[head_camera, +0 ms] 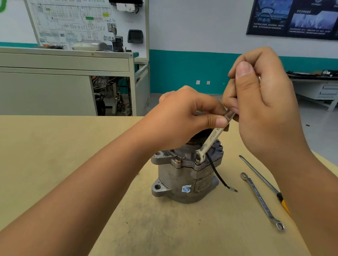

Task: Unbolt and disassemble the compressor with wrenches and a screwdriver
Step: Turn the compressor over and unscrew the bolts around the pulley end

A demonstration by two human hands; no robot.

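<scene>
Head view: the compressor [184, 175] stands upright near the middle of the desk [46, 156]. A wrench [212, 137] slants up from a bolt [197, 159] on its top flange. The left hand [183, 116] pinches the shank, and the right hand [262, 103] has its fingers curled round the upper end. To the right lie a second wrench [261, 200] and a screwdriver [260, 178].

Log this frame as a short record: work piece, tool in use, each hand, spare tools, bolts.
work piece: grey metal compressor, upright on the tan table
tool in use: silver JETECH wrench, head on a front flange bolt
left hand: pinches the wrench shaft
right hand: grips the wrench's upper end
spare tools: silver ring spanner and yellow-handled screwdriver, lying right of the compressor
second flange bolt: in place, untouched
</scene>
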